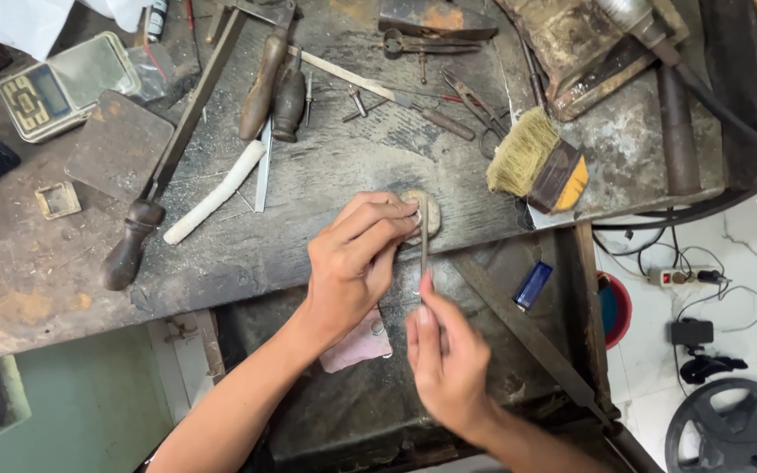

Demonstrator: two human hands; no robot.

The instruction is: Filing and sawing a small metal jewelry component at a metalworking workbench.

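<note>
My left hand (354, 258) presses a small metal ring against a worn wooden bench peg (431, 213) at the front edge of the workbench (247, 254). Its fingertips pinch the ring, which is mostly hidden. My right hand (447, 357) holds a thin metal file (423, 254) upright, its tip reaching up to the ring at the peg. Both hands meet over the gap in front of the bench.
On the bench lie wooden-handled files (265, 83), a white stick (216, 193), a straw brush (536, 162), pliers (475, 101), a small digital scale (54, 88) and a dark metal plate (116, 144). A blue lighter (532, 285) rests below. A power strip (681, 278) lies on the white floor at right.
</note>
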